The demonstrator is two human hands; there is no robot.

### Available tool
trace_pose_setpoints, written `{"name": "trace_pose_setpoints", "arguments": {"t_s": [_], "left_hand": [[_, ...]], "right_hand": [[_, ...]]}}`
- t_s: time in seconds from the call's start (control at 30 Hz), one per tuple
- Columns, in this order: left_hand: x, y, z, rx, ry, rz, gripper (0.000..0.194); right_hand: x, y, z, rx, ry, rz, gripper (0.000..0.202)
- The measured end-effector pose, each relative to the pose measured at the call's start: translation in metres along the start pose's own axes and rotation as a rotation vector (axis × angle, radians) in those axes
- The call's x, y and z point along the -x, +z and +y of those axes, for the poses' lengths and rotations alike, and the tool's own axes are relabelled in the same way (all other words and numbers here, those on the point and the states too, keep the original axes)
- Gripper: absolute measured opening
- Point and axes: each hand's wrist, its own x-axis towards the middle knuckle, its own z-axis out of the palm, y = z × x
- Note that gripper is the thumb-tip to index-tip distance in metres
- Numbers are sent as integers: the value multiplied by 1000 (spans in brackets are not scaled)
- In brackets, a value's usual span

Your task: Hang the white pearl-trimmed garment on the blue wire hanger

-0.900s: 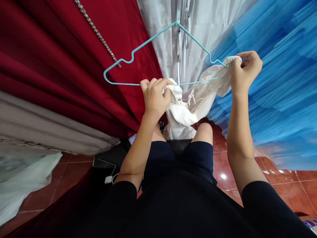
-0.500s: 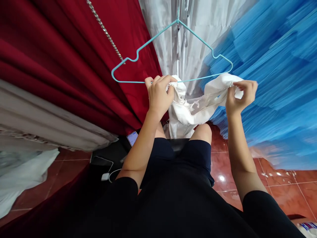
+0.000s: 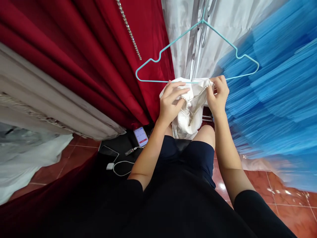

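Observation:
A white garment [image 3: 187,124] with beaded trim hangs down between my knees, its upper edge at the bottom bar of a light blue hanger [image 3: 153,81]. My left hand [image 3: 170,102] holds the garment's left part, thumb on the beaded edge and fingers over the cloth. On the other side my right hand [image 3: 218,96] pinches the beaded edge near the bar. The cloth bunches between the two hands. The hanger's hook reaches up to the top edge of the view.
Red cloth [image 3: 111,59] hangs at the left, blue ruffled fabric [image 3: 277,92] at the right, and white fabric [image 3: 228,19] behind the hanger. A lit phone [image 3: 141,136] and a white cable [image 3: 122,162] lie on a black surface beside my left arm.
My right hand has come inward with its part of the garment, so the hands are closer together and the cloth is bunched. The view has shifted, and more of the phone shows.

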Motion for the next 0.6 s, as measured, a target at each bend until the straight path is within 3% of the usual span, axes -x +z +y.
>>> {"name": "trace_pose_setpoints", "arguments": {"t_s": [0.1, 0.23, 0.33, 0.43, 0.5, 0.6], "left_hand": [[31, -1, -11, 85, -218, 213, 27], [43, -9, -44, 147, -487, 283, 27], [19, -29, -85, 171, -483, 376, 25], [-21, -59, -120, 126, -398, 474, 28], [-49, -77, -126, 70, -366, 469, 33], [-83, -91, -103, 31, -293, 402, 37]], "right_hand": [[-5, 3, 6, 13, 11, 32, 36], [-6, 5, 6, 6, -5, 42, 35], [-6, 0, 3, 28, -12, 33, 29], [-7, -8, 0, 58, -11, 23, 27], [-7, -11, -3, 67, -13, 19, 25], [-3, -14, -10, 84, -6, 11, 25]]}}
